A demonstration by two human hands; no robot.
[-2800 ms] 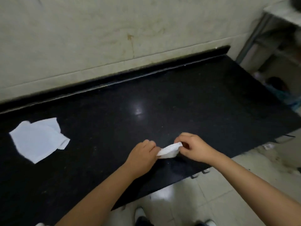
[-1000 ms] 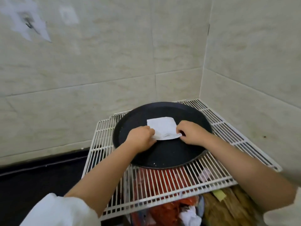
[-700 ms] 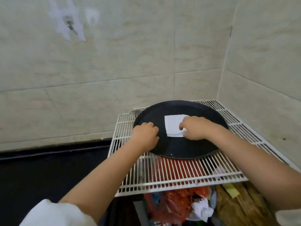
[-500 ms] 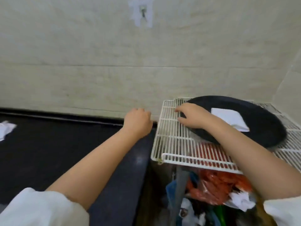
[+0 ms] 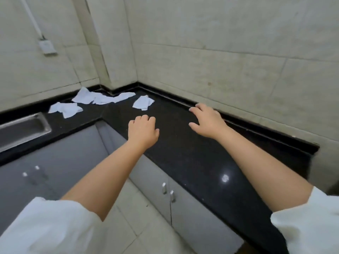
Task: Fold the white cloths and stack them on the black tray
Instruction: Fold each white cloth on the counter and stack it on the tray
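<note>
Both hands are empty. The left hand hovers over the black countertop with fingers loosely curled; the right hand is spread near the counter's back edge. Crumpled white cloths lie in the far corner, one cloth just ahead of the left hand. A steel sink sits at the left edge.

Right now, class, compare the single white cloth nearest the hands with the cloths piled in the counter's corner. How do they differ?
The single cloth lies alone; the corner cloths overlap in a heap. The single cloth sits nearer both hands; the heap lies against the wall. All are white, crumpled and unfolded.
</note>
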